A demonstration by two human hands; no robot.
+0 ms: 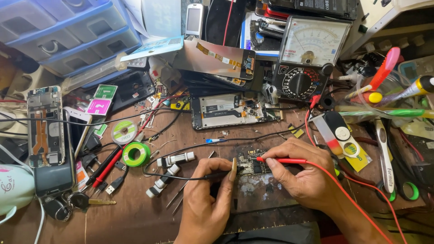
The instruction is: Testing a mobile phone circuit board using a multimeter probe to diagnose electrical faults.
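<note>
Both hands work at the table's near edge: the left hand (205, 199) pinches a black probe (221, 173), the right hand (303, 174) a red probe (282, 160), tips meeting from opposite sides on a small circuit board (251, 163) lying between them, seemingly flat. Green and pink square labels (102, 99) sit toward the far left, an analog multimeter (307, 54) far right.

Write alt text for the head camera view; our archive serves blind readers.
Two bare hands press meter probes onto a small circuit board on a cluttered wooden workbench: the left hand holds a black probe, the right hand a red probe. An analog multimeter and opened phones lie behind.
</note>
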